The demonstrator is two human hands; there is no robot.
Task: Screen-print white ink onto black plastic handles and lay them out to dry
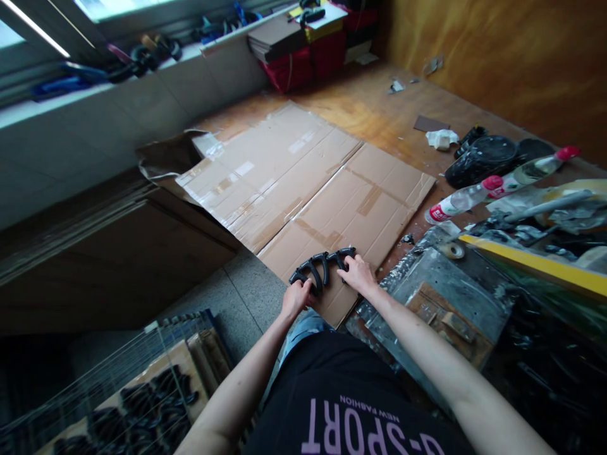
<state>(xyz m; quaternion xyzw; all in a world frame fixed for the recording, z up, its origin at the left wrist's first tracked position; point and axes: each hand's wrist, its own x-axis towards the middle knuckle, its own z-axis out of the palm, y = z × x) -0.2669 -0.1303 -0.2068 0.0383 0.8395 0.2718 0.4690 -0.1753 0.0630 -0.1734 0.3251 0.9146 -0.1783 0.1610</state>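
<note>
Several black curved parts, shaped like handles, stand side by side in a row at the near corner of a flattened cardboard sheet [351,208]. My left hand [298,298] is closed on the leftmost black curved part [303,278]. At the row's other end, my right hand [358,275] grips the rightmost black curved part [340,258] between thumb and fingers. Between my hands is another black curved part [325,268], which neither hand visibly holds. My fingertips are partly hidden behind the parts and hands.
Plastic bottles [462,201] with red caps lie right of the cardboard, near a black shoe-like item [484,158]. A tape roll [451,251] sits on a grey surface. At lower left, a wire cage [156,335] holds many black parts. Red bins [289,69] stand at the back.
</note>
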